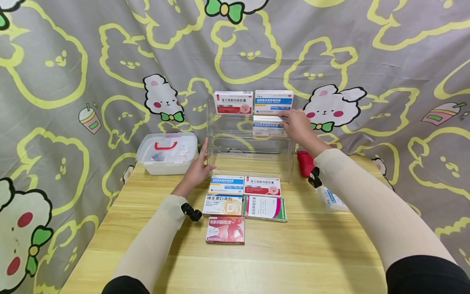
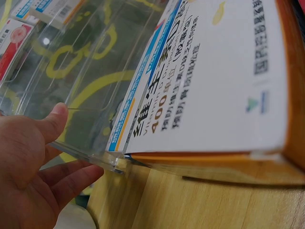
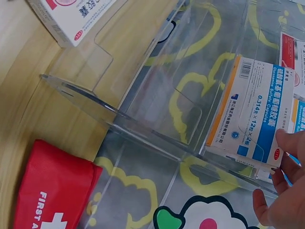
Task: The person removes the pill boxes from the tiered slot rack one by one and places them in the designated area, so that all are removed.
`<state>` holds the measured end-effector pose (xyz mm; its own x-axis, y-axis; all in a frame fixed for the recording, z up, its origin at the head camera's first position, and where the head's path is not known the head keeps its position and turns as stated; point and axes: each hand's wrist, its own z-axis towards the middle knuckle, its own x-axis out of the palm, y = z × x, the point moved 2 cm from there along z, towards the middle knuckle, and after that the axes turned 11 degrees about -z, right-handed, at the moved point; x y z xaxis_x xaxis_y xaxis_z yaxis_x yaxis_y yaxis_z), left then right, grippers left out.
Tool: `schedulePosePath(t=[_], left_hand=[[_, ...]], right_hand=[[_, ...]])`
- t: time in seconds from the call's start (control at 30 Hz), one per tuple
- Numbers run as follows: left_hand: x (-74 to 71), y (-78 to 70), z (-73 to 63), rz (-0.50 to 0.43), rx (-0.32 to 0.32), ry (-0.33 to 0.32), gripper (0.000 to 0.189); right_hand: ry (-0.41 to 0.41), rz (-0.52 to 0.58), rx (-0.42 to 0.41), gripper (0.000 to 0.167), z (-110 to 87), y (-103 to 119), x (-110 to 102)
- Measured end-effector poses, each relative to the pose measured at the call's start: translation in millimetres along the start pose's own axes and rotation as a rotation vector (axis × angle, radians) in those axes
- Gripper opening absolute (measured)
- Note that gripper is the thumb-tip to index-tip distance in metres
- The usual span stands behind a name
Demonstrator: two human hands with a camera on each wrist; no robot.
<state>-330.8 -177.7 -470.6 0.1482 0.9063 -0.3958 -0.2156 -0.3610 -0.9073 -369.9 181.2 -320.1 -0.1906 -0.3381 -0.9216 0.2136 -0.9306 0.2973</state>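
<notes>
My right hand (image 1: 299, 126) is at the right side of a clear acrylic display rack (image 1: 253, 143). It pinches the edge of a blue-and-white medicine box (image 3: 255, 112) on the second tier, with the thumb on the printed front and fingers behind. On the top tier above stand another blue-and-white box (image 1: 273, 101) and a red-and-white capsule box (image 1: 233, 103). My left hand (image 1: 199, 168) is at the rack's left side, its fingers extended along the clear panel. In the left wrist view, a white vitamin D box (image 2: 214, 90) is large beside that hand.
In front of the rack lie several medicine boxes, including a pink one (image 1: 225, 230) and a green-and-purple one (image 1: 265, 207). A lidded plastic case (image 1: 168, 153) stands left. At right are a red first-aid pouch (image 3: 57, 191) and a clear plastic bag (image 1: 331, 199). Patterned cloth hangs behind.
</notes>
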Motion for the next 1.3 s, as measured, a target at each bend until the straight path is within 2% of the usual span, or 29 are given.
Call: schedulePosePath(t=[0.53, 1.3], left_hand=[[-0.3, 1.1, -0.3, -0.015, 0.001, 0.015, 0.109], [-0.1, 0.1, 0.4, 0.042, 0.003, -0.007, 0.11]], right_hand=[[-0.004, 0.089, 0.05, 0.036, -1.1, 3.3, -2.5], [-0.042, 0.15, 0.024, 0.035, -6.8, 7.0, -25.7]])
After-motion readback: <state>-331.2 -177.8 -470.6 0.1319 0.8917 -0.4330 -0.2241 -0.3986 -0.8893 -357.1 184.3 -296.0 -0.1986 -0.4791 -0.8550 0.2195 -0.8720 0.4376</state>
